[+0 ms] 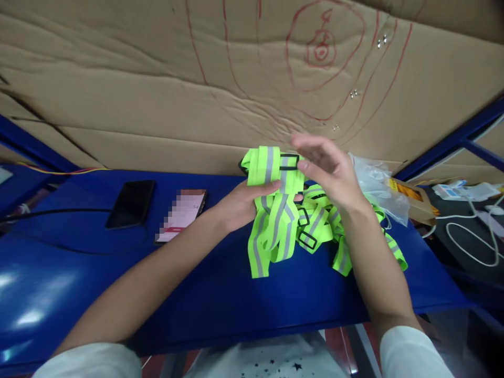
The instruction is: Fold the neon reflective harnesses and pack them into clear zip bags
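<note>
My left hand [240, 202] is closed around a folded bundle of neon yellow reflective straps [273, 210] with grey stripes, holding it above the blue table [197, 294]. Its loops hang down toward the table. My right hand [328, 168] hovers at the top right of the bundle, fingers stretched out and slightly blurred, next to a black plastic buckle [289, 161]. A pile of more yellow straps [334, 231] with black buckles lies under my right wrist.
Two phones lie on the table at left: a dark one [131, 203] and one with a lit screen [181, 214]. Clear plastic bags [378, 184] and a yellow-labelled box [411, 197] sit at right. White cables [472, 236] lie beyond. A cardboard wall [197, 94] stands behind.
</note>
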A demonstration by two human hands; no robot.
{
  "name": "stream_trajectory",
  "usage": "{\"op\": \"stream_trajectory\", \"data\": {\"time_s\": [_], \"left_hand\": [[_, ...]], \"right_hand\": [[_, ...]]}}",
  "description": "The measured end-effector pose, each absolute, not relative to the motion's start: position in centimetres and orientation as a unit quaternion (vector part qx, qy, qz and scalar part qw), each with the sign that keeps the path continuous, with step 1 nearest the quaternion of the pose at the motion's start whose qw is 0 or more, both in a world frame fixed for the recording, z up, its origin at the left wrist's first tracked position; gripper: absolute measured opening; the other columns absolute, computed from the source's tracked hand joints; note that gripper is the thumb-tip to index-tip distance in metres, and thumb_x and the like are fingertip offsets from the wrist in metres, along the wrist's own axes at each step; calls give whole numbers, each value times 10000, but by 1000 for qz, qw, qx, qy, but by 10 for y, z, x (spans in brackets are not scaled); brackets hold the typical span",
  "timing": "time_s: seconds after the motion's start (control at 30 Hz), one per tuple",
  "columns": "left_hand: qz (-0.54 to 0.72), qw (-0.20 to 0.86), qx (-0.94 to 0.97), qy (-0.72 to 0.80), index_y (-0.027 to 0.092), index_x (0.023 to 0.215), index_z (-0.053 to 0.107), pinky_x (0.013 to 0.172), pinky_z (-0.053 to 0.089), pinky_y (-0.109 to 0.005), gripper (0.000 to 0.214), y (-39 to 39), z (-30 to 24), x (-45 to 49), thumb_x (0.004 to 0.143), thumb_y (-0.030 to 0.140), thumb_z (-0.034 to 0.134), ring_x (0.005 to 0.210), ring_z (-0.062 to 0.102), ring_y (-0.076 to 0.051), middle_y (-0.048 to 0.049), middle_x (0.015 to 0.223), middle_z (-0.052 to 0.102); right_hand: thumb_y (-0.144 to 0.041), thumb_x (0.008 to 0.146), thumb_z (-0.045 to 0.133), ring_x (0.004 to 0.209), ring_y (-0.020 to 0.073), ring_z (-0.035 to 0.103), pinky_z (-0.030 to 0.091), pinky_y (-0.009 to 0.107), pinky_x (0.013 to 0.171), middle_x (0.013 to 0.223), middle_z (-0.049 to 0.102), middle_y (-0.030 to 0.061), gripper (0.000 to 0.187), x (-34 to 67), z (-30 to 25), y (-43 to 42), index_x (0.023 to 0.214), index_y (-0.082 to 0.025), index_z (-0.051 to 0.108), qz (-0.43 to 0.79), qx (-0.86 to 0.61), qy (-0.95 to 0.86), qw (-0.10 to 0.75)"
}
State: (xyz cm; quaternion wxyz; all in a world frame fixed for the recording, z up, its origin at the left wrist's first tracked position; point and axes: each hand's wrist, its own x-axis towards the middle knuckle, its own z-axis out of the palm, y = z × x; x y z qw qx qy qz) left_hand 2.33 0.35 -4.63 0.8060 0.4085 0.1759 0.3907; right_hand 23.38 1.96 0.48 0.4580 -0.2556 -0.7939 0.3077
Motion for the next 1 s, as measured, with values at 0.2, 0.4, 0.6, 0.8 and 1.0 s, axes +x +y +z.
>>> {"op": "stream_trajectory", "data": {"time_s": [0.2, 0.4, 0.6, 0.8, 1.0], "left_hand": [[384, 761, 479, 212, 174, 1152, 766, 956, 594, -402, 373, -1, -49, 20, 800, 230, 878, 1084, 758, -295, -99, 1174, 798], [408, 766, 446, 220, 183, 994, 792, 855, 593, -355, 376, 2, -52, 20, 688, 348, 934, 982, 772, -292, -65, 986, 824], [351, 811, 407, 232, 179, 1026, 778, 766, 605, -312, 411, 0, -55, 24, 655, 230, 948, 774, 775, -219, -44, 908, 820], [372, 794, 422, 228, 165, 990, 784, 828, 615, -378, 373, 4, -48, 14, 647, 169, 930, 866, 784, -274, -65, 974, 823], [403, 801, 418, 145, 194, 1144, 763, 991, 589, -416, 561, 1, -42, 16, 753, 583, 864, 1168, 720, -332, -74, 1100, 800]], "right_hand": [[-428, 763, 881, 998, 237, 755, 670, 331, 758, 1359, 692, 49, 732, 230, 0, 11, 1419, -256, 605, 460, -377, -727, 343], [-320, 840, 825, 1271, 250, 660, 525, 396, 1152, 1320, 713, 12, 491, 214, 17, -16, 1307, -261, 688, 237, -327, -801, 442], [-194, 912, 692, 1336, 230, 621, 470, 399, 1205, 1390, 679, -18, 448, 212, 19, -22, 1346, -302, 665, 125, -336, -821, 445], [1, 863, 444, 1358, 210, 601, 453, 413, 1178, 1389, 685, -19, 610, 211, 5, -6, 1324, -318, 684, -11, -276, -886, 371], [-17, 846, 502, 1385, 234, 569, 333, 465, 1260, 1389, 687, -21, 605, 216, 2, 7, 1326, -339, 681, -14, -262, -898, 353]]}}
